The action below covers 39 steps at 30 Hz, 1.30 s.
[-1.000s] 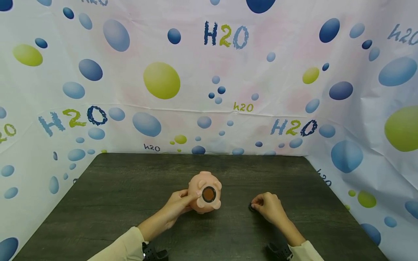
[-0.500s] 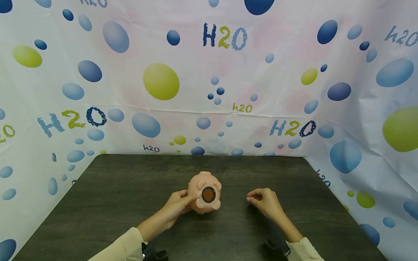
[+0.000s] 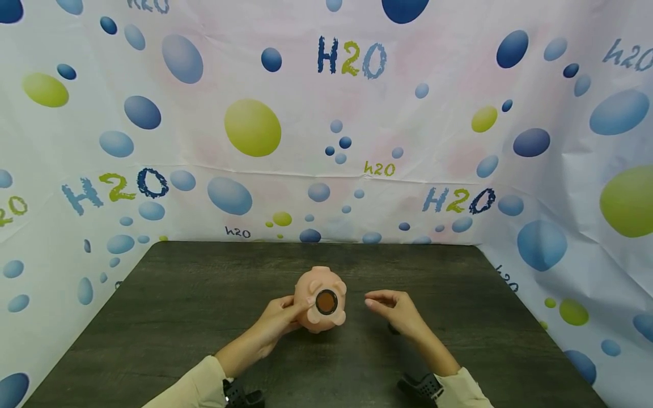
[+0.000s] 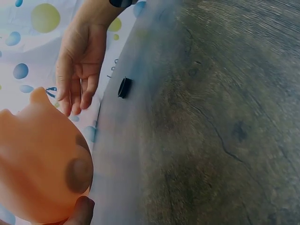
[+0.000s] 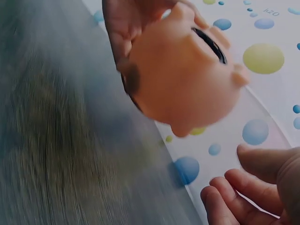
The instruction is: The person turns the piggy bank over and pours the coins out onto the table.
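Observation:
My left hand (image 3: 269, 328) grips a pink piggy bank (image 3: 319, 280) by its left side, thumb near the feet, and holds it raised above the table. Its underside faces me, showing a round hole (image 3: 326, 303) with a dark rim and a brown inside. To its right, my right hand (image 3: 399, 313) hovers apart from it, fingers loosely bent, with nothing seen between them in the right wrist view. A small round black plug (image 4: 124, 87) stands on the table in the left wrist view; the right hand mostly covers it in the head view.
The dark wood-grain table (image 3: 214, 277) spans the front. Behind it and at both sides hangs a white backdrop (image 3: 306, 141) printed with coloured dots and H2O lettering. Black straps (image 3: 420, 388) circle both wrists.
My right hand has let go of the black plug, leaving it on the table, and moved left toward the piggy bank. The left hand keeps the piggy bank nearly still.

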### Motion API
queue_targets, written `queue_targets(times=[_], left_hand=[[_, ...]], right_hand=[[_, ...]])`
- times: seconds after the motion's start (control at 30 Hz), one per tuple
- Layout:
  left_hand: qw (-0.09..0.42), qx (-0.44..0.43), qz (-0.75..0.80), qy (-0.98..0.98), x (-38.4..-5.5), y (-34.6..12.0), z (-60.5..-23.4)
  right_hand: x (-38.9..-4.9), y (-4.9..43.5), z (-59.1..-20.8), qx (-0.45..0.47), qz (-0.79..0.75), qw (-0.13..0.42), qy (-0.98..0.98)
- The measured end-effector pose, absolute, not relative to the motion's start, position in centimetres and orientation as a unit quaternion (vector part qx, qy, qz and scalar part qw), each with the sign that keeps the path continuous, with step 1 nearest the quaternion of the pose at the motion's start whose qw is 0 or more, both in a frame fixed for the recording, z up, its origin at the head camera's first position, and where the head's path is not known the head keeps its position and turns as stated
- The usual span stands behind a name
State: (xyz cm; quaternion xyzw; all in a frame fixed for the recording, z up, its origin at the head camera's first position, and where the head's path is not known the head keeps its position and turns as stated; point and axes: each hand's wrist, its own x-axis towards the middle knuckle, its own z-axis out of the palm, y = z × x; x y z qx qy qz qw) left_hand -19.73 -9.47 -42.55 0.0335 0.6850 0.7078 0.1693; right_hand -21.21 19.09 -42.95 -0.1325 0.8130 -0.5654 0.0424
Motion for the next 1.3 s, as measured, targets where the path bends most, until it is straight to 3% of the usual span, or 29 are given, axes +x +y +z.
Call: queue_targets(times=[0.53,0.93,1.3], left_hand=[[0.176,0.054,0.711,0.679,-19.7,-8.9,-42.5],[0.217,0.077,0.71,0.666,-19.9,-9.0,-42.5],[0.213,0.094,0.718,0.656,-19.9,-9.2,-42.4]], right_hand=[[-21.3,16.4,-43.5,-0.161,-0.683,0.213,0.68],[-20.9,16.0,-43.8,-0.175,-0.73,0.294,0.592],[-20.6,16.3,-43.9,-0.19,-0.775,0.345,0.495]])
